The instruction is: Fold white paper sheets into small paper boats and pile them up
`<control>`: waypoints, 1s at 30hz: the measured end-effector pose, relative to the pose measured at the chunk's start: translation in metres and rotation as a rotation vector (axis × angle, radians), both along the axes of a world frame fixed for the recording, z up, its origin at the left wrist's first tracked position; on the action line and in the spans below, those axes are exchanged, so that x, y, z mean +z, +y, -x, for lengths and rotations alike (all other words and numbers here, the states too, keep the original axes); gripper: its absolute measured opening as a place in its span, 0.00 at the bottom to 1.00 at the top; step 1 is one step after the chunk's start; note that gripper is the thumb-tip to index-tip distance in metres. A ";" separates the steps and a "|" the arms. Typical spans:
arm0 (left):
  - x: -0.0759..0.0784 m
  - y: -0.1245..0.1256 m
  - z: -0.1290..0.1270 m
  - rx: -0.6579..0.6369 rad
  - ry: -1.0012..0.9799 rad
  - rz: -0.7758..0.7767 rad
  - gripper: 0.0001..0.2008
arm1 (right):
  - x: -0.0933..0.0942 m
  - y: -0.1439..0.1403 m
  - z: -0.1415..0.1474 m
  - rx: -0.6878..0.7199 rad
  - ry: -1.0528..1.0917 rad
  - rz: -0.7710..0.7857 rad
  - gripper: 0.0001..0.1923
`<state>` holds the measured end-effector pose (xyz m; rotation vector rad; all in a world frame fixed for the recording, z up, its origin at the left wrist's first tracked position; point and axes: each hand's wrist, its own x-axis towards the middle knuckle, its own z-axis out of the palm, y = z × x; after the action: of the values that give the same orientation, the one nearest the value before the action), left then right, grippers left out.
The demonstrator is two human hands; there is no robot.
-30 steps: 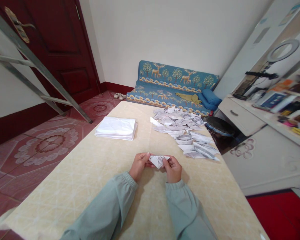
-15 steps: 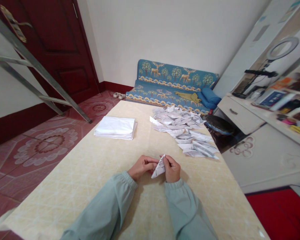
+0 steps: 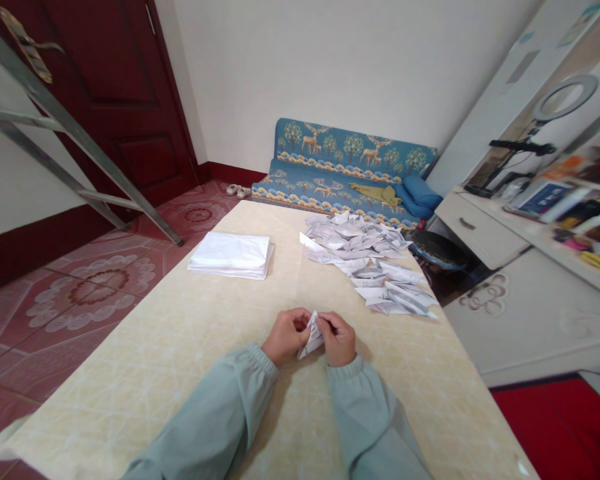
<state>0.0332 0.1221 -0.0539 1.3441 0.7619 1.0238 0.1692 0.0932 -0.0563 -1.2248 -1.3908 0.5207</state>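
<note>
A small folded paper triangle (image 3: 312, 339) with printed marks is held between both hands, just above the table (image 3: 190, 360). My left hand (image 3: 287, 335) pinches its left side, fingers curled. On the other side, my right hand (image 3: 338, 339) grips the paper near its upper tip, thumb and fingers closed. Parts of the paper are hidden by the fingers. Beyond my right hand lies a loose heap of folded paper pieces (image 3: 360, 240), grey and white. A neat stack of white paper sheets (image 3: 230, 255) lies farther off to the left.
Past the table's far edge stands a blue patterned sofa (image 3: 340, 173) with a cushion and a yellowish cloth. A metal ladder (image 3: 95, 160) leans at the left before a dark red door (image 3: 115, 73). On the right are a round black stool (image 3: 437, 250) and a cluttered white cabinet (image 3: 520, 307).
The folded paper has shifted slightly left and turned more upright. My left hand has moved its grip up onto the paper's side, and my right hand has come a little left.
</note>
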 end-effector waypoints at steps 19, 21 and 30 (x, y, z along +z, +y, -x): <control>0.018 -0.005 0.001 0.358 0.162 -0.332 0.18 | -0.005 -0.003 0.005 -0.240 0.015 0.116 0.08; 0.021 -0.005 0.002 0.258 0.120 -0.386 0.20 | -0.004 -0.004 0.004 -0.218 0.062 0.129 0.08; 0.016 -0.001 0.008 0.140 0.167 -0.511 0.17 | 0.000 -0.007 0.003 -0.109 0.050 0.121 0.04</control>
<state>0.0255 0.1210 -0.0380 1.8519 0.7541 1.2845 0.1664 0.0861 -0.0562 -1.3681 -1.2574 0.5625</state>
